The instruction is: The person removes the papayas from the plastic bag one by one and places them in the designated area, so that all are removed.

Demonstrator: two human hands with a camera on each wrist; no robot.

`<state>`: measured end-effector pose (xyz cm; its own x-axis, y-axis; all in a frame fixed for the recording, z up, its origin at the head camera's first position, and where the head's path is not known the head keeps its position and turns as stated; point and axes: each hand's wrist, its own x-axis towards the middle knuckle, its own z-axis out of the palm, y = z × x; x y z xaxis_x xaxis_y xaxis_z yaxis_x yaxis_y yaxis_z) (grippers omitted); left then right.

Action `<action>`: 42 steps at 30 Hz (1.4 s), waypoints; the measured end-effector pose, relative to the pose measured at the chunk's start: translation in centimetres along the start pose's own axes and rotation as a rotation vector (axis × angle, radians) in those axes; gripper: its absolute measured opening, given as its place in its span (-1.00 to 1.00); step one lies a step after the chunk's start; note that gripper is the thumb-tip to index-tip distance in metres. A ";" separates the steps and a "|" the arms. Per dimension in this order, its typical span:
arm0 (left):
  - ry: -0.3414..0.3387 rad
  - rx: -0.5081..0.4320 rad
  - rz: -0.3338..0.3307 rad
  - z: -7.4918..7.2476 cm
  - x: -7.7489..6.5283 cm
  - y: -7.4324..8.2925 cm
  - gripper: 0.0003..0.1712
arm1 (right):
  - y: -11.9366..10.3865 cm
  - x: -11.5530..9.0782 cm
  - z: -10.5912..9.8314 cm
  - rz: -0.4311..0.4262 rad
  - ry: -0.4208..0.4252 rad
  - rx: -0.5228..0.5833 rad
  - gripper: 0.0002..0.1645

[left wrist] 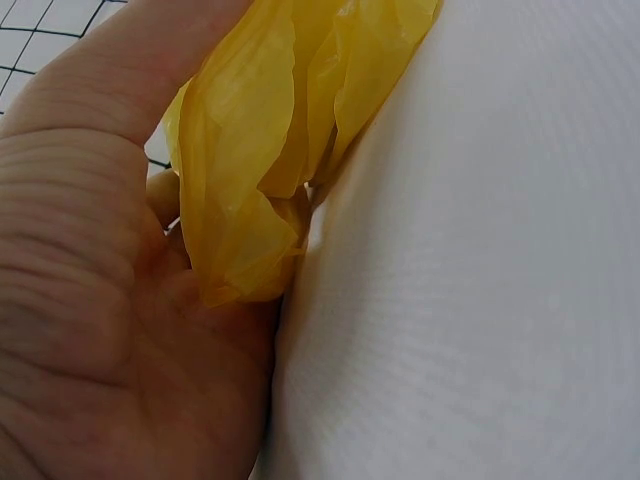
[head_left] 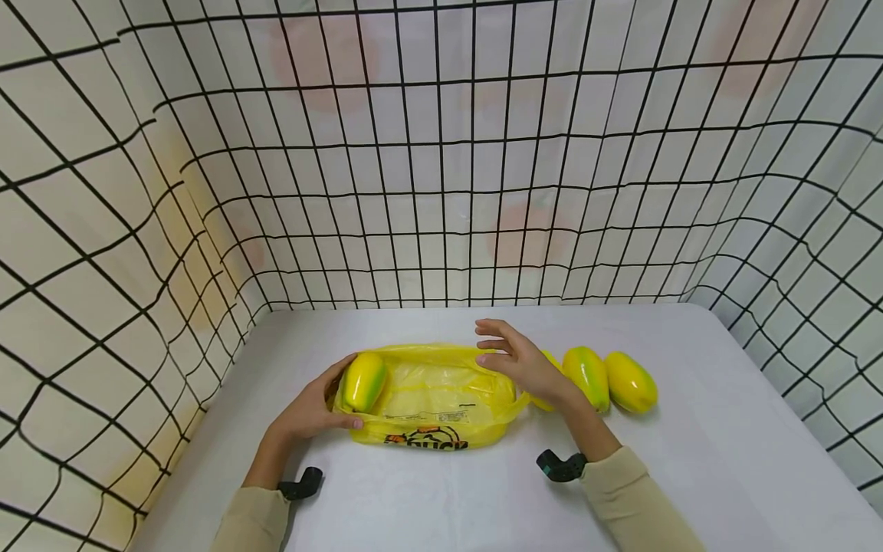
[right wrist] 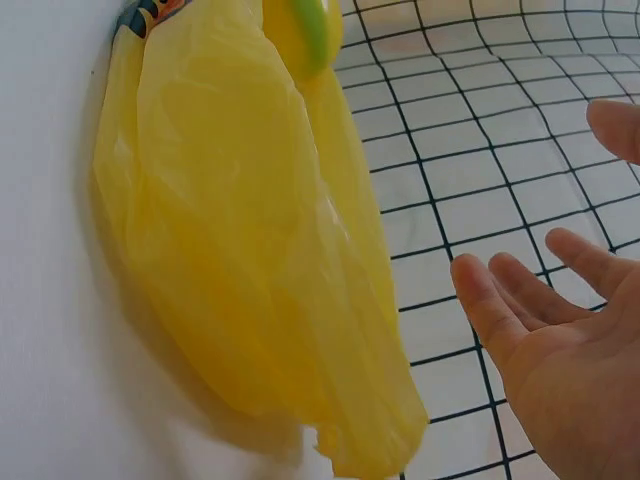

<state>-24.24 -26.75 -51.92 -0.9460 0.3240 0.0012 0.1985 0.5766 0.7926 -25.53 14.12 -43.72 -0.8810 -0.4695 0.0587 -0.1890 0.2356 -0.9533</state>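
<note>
A yellow plastic bag (head_left: 441, 406) with dark printing lies on its side on the white table, its mouth spread wide. At its left end sits a glossy yellow-green fruit (head_left: 366, 381), oblong like a papaya. My left hand (head_left: 313, 406) grips that end, thumb along the near edge and fingers behind; in the left wrist view the crumpled bag (left wrist: 240, 190) lies between thumb and palm. My right hand (head_left: 520, 364) hovers above the bag's right end, fingers loosely spread and holding nothing. The right wrist view shows these fingers (right wrist: 485, 300) apart from the bag (right wrist: 240, 220).
Right of the bag lie two more yellow-green fruits (head_left: 586, 377), (head_left: 631, 382) side by side. Another fruit (head_left: 549, 360) is mostly hidden behind my right hand. Black wire mesh (head_left: 455, 169) with white sheeting behind it encloses the table (head_left: 441, 506) at the back and sides.
</note>
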 end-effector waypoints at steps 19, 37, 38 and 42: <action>0.002 0.025 -0.001 0.1 0.0 0.3 0.41 | 0.7 2.8 5.2 0.023 -0.104 -0.013 -0.20; 0.003 0.025 -0.013 0.0 0.0 0.2 0.42 | -0.2 5.0 10.7 0.052 -0.150 -0.037 -0.14; 0.002 0.025 -0.015 0.0 0.0 0.3 0.42 | -0.2 5.1 10.9 0.058 -0.146 -0.039 -0.14; -0.002 0.029 -0.014 -0.1 0.0 0.4 0.42 | -0.1 5.5 11.5 0.088 -0.130 -0.042 -0.12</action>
<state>-24.18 -26.59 -51.61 -0.9484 0.3169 -0.0111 0.1922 0.6023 0.7748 -25.32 1.71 -46.70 -0.8319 -0.5510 -0.0657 -0.1343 0.3147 -0.9396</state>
